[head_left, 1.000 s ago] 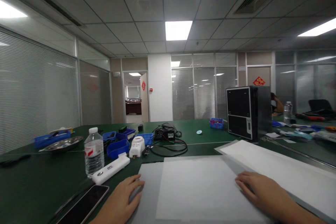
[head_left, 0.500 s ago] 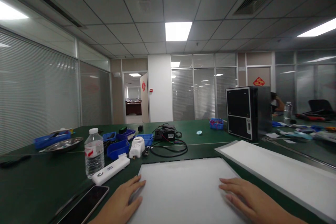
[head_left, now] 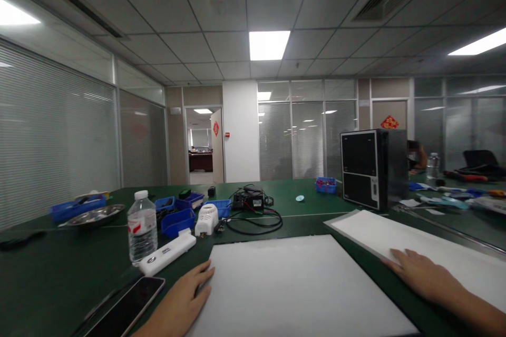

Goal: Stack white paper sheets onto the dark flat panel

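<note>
A flat white panel (head_left: 292,284) with a thin dark edge lies on the green table in front of me. My left hand (head_left: 185,297) rests at its left edge, thumb and fingers apart, fingertips touching the border. To the right, a second white sheet or panel (head_left: 454,253) lies at a slant. My right hand (head_left: 425,274) is over its near left edge with fingers stretched out. Whether these fingers press on it or hover just above, I cannot tell. A phone (head_left: 128,305) with a dark screen lies left of my left hand.
Near my left hand stand a water bottle (head_left: 142,227) and a long white device (head_left: 168,254). Behind are blue bins (head_left: 177,224), a white plug-in unit (head_left: 206,220) and a black adapter (head_left: 251,201) with coiled cable. A computer tower (head_left: 373,168) stands back right; a person sits beyond.
My right hand has left the right edge of the front panel and moved right to the slanted sheet. The left hand has stayed nearly in place.
</note>
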`<state>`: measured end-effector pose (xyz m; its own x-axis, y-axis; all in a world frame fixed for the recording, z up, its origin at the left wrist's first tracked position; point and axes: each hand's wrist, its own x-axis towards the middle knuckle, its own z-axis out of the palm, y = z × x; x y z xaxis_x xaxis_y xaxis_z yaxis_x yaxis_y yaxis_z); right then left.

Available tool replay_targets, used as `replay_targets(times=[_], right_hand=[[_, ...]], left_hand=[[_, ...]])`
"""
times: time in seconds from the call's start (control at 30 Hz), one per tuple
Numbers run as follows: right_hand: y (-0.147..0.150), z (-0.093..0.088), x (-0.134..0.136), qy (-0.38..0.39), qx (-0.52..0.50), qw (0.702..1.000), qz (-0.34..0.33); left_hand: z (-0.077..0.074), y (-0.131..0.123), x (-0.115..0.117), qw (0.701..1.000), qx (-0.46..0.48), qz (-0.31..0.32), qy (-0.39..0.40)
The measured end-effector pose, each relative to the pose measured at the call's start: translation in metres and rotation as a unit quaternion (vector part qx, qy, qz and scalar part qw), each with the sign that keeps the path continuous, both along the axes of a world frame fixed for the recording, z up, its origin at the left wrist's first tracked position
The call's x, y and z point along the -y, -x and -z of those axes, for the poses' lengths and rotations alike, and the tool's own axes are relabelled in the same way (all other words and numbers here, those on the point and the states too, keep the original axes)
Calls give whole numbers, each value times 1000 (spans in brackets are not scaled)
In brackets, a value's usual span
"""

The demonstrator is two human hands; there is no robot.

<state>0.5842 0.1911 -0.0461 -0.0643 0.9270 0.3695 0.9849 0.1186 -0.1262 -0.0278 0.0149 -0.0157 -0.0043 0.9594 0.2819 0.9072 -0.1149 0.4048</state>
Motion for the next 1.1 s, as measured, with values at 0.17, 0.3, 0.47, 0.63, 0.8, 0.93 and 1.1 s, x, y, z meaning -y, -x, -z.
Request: replay_targets(times=[0.17,0.3,0.47,0.63,0.8,0.93,1.1], right_hand=[[20,-12,16,12,22,999,-28],[44,-28,28,-1,24,999,-49],[86,-41,61,5,-1,986,-169],[120,-53,106,117,-15,941,-316],[119,-62,106,103,-7,948,-300],[107,-64,90,46,14,971,-234],[105,-64,93,80,-28,952,-294]], left_hand=[[-1,0,0,1000,-13,3,19],[1,2,0,1000,-10,5,8],[3,3,0,1000,2,11,-12],[3,1,0,1000,-12,8,11],[2,0,0,999,-33,7,21],[4,3,-1,999,-33,11,11],[4,2,1,1000,-18,17,2]])
